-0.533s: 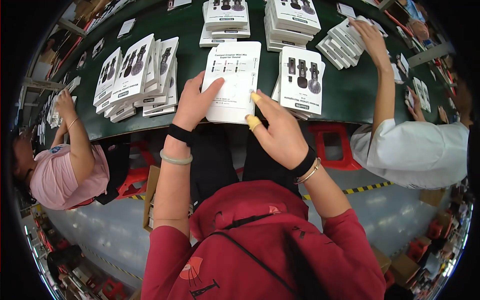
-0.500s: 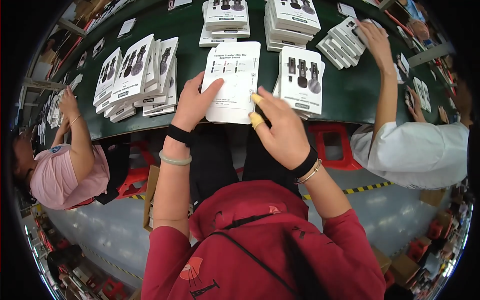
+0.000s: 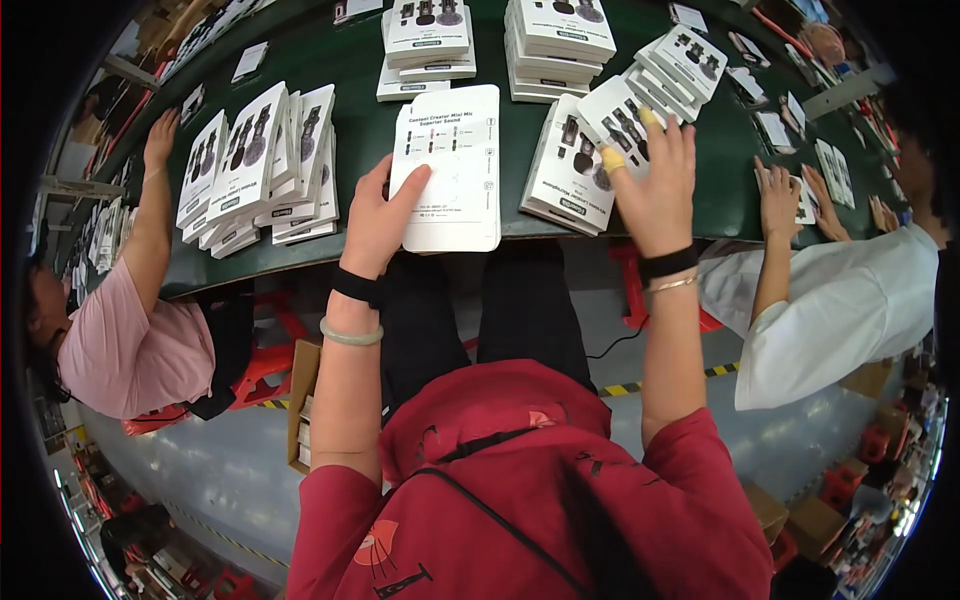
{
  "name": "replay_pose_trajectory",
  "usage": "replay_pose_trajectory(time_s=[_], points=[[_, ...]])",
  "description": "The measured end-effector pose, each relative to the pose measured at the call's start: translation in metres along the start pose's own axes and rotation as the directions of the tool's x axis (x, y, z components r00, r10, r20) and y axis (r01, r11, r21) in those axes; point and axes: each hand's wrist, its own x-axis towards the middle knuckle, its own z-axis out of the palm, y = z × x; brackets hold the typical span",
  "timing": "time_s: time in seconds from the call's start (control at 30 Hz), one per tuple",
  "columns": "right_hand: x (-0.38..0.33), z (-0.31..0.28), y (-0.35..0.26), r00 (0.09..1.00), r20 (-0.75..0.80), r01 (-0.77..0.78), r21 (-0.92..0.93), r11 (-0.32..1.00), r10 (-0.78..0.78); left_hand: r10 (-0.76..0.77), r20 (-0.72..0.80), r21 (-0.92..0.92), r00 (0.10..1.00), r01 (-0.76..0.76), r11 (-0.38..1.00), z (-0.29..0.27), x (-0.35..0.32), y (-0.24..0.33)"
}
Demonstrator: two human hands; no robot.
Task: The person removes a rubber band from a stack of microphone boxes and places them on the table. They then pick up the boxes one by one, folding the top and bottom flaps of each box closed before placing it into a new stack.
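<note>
Since the earlier frame, the right hand [image 3: 655,195] has been shifted from the right edge of the white microphone box [image 3: 460,170] to an angled box [image 3: 603,108] farther right, and the hand of the co-worker on the right [image 3: 778,200] has been drawn back from the far right pile [image 3: 690,60] toward the near edge of the green bench [image 3: 330,60]. Most of the bench's middle is taken up by white boxes printed with microphones: a leaning cluster [image 3: 250,160] is set at the left, two taller stacks [image 3: 430,40] [image 3: 560,45] are placed at the far side, and a lower stack [image 3: 565,165] is kept near right, overlapped by the angled box. Between the cluster and the lower stack, the microphone box is held back panel up at the near edge. Its left edge is clamped by the fingers of the left hand [image 3: 380,220], the thumb being laid on the panel. The right fingers are spread apart over the angled box; whether it is gripped cannot be told. Black wristbands [image 3: 358,287] [image 3: 668,263] are worn on both wrists, and yellow covers [image 3: 614,159] on the right thumb and index finger.
</note>
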Motion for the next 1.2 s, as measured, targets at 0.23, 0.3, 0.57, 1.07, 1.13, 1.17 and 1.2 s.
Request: replay_pose_trajectory(time_s=[0.23, 0.3, 0.57, 1.07, 1.13, 1.17, 1.2], points=[[-0.003, 0.008, 0.066, 0.919, 0.393, -0.146, 0.261, 0.954, 0.033, -0.002, -0.01, 0.022, 1.0, 0.002, 1.0, 0.001, 0.002, -0.004], [-0.01, 0.003, 0.068, 0.906, 0.408, -0.187, 0.143, 0.972, 0.114, -0.004, -0.003, 0.03, 1.0, 0.004, 1.0, 0.0, 0.001, -0.007], [-0.016, -0.037, 0.006, 0.86, 0.362, -0.328, -0.147, 0.933, 0.359, 0.306, -0.102, -0.012, 0.947, -0.309, 0.951, 0.059, -0.051, 0.064], [-0.014, -0.04, -0.013, 0.828, 0.359, -0.33, -0.307, 0.893, 0.43, 0.234, 0.177, 0.343, 0.956, -0.283, 0.896, 0.177, -0.036, 0.024], [-0.019, -0.04, -0.013, 0.834, 0.375, -0.318, -0.272, 0.908, 0.405, 0.244, 0.164, 0.316, 0.956, -0.285, 0.905, 0.192, -0.035, 0.02], [-0.021, -0.041, -0.013, 0.836, 0.38, -0.312, -0.263, 0.913, 0.395, 0.252, 0.158, 0.287, 0.955, -0.289, 0.913, 0.2, -0.035, 0.016], [-0.023, -0.044, -0.012, 0.845, 0.373, -0.301, -0.259, 0.918, 0.382, 0.26, 0.15, 0.259, 0.954, -0.291, 0.921, 0.206, -0.034, 0.012]])
